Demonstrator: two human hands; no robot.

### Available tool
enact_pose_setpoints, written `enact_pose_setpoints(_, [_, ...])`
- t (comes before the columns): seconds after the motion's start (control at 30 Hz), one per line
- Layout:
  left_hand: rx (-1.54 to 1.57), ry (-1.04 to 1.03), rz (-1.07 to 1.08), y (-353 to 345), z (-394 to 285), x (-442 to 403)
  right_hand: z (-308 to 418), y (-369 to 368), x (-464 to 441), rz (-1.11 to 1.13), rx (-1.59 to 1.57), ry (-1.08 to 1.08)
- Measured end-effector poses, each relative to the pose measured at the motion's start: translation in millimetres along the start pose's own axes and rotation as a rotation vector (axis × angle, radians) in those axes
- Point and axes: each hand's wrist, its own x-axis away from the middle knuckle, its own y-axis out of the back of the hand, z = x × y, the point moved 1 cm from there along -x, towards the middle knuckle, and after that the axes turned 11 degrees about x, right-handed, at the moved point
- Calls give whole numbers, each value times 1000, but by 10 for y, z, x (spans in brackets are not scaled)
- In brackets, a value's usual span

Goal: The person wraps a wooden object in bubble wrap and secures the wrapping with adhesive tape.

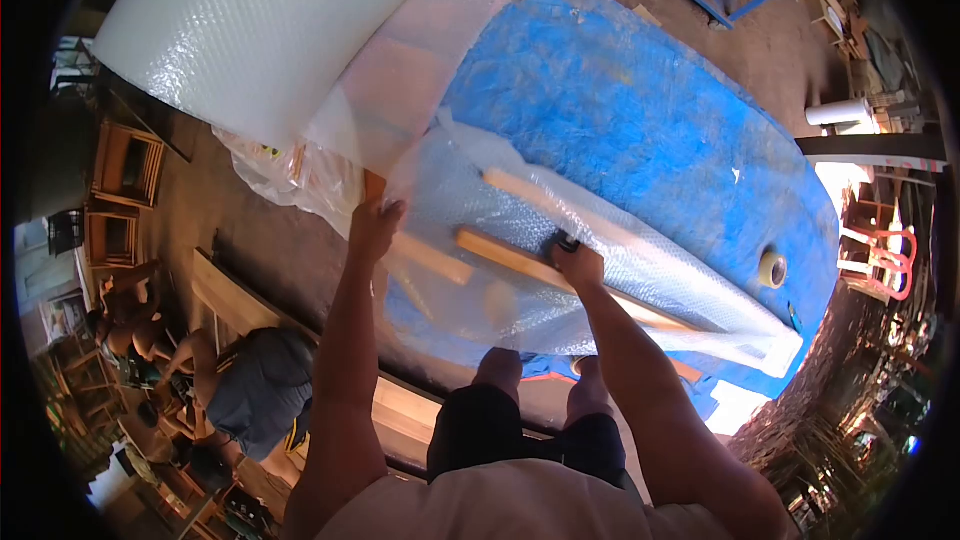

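Bubble wrap [640,260] lies over wooden pieces on a blue covered surface [640,90]. My left hand [375,228] is closed on the near edge of the wrap, beside the sheet that runs up to a large roll [260,30]. My right hand [578,265] is closed around a small black tool [567,242], above a long wooden bar [500,252]. What kind of tool it is cannot be made out. Another wooden piece [530,195] shows through the wrap farther back.
A tape roll [772,268] sits at the right of the blue surface. Crumpled clear plastic [290,175] hangs at the left. Other people [260,390] crouch at the lower left near wooden planks [240,295]. Wooden frames [128,165] stand at far left.
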Motion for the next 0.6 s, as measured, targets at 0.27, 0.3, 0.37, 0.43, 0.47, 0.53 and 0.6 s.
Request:
enact_pose_setpoints(0.27, [-64,-35,164,364,924,-380,-113,-227,156,103,42,-51])
enact_pose_setpoints(0.3, [-65,-41,172,350,848,-485,-131,-282,141,99,38,-59])
enact_pose_setpoints(0.37, [359,248,204,343,688,-724,-161,-415,122,-48,152,-14])
enact_pose_setpoints(0.43, [484,225,164,188,376,-885,-304,-575,33,15,29,-17])
enact_pose_setpoints(0.47, [476,234,163,87,367,-974,-221,-478,86,-51,87,24])
enact_pose_setpoints(0.53, [176,150,202,-121,359,-1134,-193,-444,95,-34,45,40])
enact_pose_setpoints(0.6, [167,145,240,-207,180,-1100,-246,-468,49,-3,-11,26])
